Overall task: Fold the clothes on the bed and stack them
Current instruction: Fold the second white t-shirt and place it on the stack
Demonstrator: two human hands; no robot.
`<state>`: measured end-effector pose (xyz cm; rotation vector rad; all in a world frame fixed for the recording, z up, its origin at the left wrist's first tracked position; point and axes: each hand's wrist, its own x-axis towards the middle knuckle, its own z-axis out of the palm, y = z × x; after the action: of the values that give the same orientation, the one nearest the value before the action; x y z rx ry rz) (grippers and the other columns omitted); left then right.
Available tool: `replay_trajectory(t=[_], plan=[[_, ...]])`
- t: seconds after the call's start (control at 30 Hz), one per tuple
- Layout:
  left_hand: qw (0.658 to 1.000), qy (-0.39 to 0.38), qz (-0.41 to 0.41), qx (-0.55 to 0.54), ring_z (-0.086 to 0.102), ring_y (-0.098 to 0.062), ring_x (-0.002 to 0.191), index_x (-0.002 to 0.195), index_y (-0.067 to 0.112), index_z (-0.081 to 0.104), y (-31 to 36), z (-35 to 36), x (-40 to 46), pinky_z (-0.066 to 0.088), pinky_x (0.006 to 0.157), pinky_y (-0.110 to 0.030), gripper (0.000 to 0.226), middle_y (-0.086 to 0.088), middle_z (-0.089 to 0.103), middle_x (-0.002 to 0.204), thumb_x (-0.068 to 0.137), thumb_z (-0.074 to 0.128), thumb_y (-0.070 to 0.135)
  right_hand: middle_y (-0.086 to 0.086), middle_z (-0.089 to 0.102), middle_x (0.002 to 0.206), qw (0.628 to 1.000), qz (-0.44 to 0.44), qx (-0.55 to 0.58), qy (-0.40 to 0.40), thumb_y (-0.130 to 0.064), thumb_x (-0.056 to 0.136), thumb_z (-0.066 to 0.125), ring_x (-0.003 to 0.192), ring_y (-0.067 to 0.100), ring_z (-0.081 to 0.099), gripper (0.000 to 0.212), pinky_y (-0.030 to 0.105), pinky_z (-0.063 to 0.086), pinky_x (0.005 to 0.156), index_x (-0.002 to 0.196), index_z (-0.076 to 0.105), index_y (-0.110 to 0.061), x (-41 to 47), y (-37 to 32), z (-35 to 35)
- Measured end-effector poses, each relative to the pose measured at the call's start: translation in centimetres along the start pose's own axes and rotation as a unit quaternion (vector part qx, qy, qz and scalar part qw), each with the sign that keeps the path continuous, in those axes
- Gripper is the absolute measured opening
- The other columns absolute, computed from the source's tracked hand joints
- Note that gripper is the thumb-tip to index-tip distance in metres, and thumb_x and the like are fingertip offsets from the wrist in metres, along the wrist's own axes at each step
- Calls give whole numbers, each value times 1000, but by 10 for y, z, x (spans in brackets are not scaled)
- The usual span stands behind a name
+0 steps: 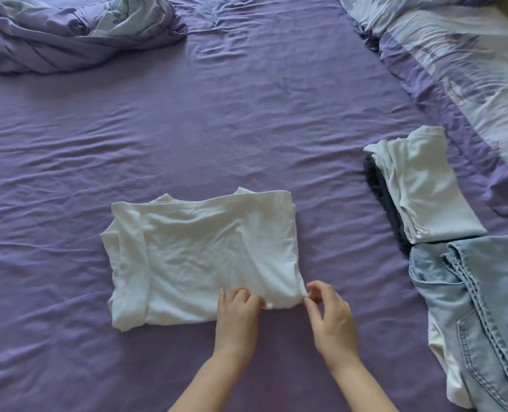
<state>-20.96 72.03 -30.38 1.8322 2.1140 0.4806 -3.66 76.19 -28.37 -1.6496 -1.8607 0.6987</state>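
1. Head view looks down on the bed, which is covered with a wrinkled purple sheet [217,120].
2. In front of me lies a white shirt [199,254], already folded into a rough rectangle and flat on the sheet.
3. My left hand [237,316] is at the near edge of the shirt; its fingers are curled and pinch the cloth at the hem.
4. My right hand [330,319] is just beside the near right corner of the same shirt. The thumb and the first finger are bent together at that corner and seem to pinch it, while the other fingers are loosely bent.
5. The two hands are close to each other, with a small piece of the hem between them.
6. To my right, well apart from the shirt, stands a small stack: a folded white garment [425,188] on top and a dark garment [380,197] under it, of which I see only the edge.
7. Nearer to me, touching this stack, lie light blue jeans [478,307], with something white showing under their left side.
8. At the far left corner is a crumpled purple blanket [68,34].
9. Along the far right side lies a pale bedcover [454,55] with a leaf pattern.
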Motion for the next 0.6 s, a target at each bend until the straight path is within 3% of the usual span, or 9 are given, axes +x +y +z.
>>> replay_trajectory(t=[0.13,0.27,0.37,0.43,0.5,0.53,0.6], plan=[[999,-7,9,-36,48,-21,65,74,24,58,-6,-2,1,49,65,-31,44,6,47,63,53,82,-6,-13,59,76,999,27,5,-30,-3,78,71,70,20,58,26,33,44,69,89,55,-21,5,19,-18],[998,-23,14,-54,48,-21,63,74,24,55,-2,-6,0,46,60,-29,46,6,46,62,53,82,-7,-10,62,75,996,74,41,-42,-6,83,66,72,16,59,23,22,40,66,82,53,-25,9,17,-19],[997,-34,27,-57,49,-20,60,69,22,55,-4,-12,4,46,54,-30,44,5,47,59,50,83,-6,-10,59,72,996,63,20,-59,-1,84,62,70,16,57,19,28,44,66,77,56,-18,11,19,-20],[996,-49,19,-69,51,-21,62,70,19,58,-3,-14,4,47,56,-32,37,4,50,61,54,80,-6,-11,57,73,997,31,-17,-68,4,81,62,70,17,57,21,35,47,66,78,60,-17,11,21,-19],[993,-67,-6,-93,51,-22,73,76,15,62,-2,-16,5,46,71,-33,21,1,54,71,71,71,-3,-10,54,74,997,3,-42,-64,9,77,63,71,19,57,25,38,48,66,79,65,-16,12,24,-15],[992,-71,-17,-103,49,-21,80,81,12,63,-5,-17,5,42,78,-27,13,2,55,76,79,65,-1,-9,54,74,997,-2,-49,-59,9,76,62,71,21,57,25,38,49,66,80,66,-15,13,25,-14],[989,-58,-35,-133,46,-16,82,81,7,63,-15,-22,7,36,75,-13,7,10,49,77,85,60,2,-3,54,74,997,1,-59,-51,10,75,59,72,25,57,26,40,49,65,81,68,-14,18,29,-13]])
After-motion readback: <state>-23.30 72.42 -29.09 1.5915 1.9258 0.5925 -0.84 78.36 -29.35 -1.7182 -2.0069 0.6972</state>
